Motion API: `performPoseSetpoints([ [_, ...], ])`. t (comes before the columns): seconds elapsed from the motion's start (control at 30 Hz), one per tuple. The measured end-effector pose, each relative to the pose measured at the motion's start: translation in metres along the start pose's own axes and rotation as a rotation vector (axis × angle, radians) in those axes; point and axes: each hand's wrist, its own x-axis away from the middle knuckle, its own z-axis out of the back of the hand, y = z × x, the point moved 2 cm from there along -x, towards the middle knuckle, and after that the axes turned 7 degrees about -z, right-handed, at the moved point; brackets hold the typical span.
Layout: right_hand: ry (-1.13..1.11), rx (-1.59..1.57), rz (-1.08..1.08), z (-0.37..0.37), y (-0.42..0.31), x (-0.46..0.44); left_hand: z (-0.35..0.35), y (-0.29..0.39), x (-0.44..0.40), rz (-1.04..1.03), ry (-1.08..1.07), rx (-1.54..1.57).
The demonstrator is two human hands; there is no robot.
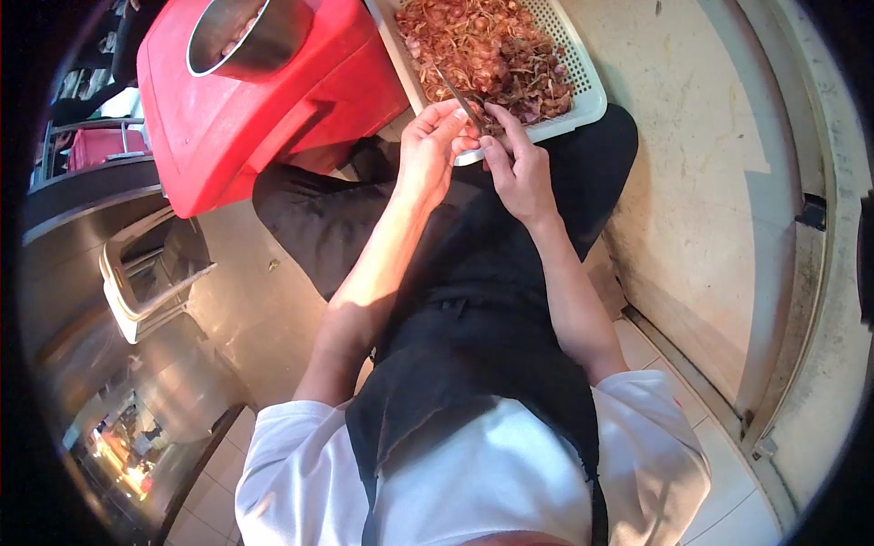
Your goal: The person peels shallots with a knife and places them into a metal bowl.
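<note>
Here, in the head view, your left hand (426,155) has its fingers curled nearly closed, though I cannot tell what, if anything, it pinches. Your right hand (525,177), thumb and forefinger drawn in, appears to grip a slim knife (456,92), its blade slanting forward and left past your left fingertips. Just beyond both hands, a white basket (590,103) holds reddish produce (473,41); to their left, a metal pot (284,41) stands on a red container (205,127)
</note>
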Motion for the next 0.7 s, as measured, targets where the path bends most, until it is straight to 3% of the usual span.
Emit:
performPoseSetpoints([
  [0.2, 0.011, -0.002, 0.061, -0.007, 0.002, -0.005, 0.002, 0.007, 0.002, 0.01, -0.037, -0.085],
  [0.7, -0.04, -0.224, -0.101, -0.017, 0.003, -0.011, 0.005, 0.0, 0.006, -0.17, -0.037, -0.333],
])
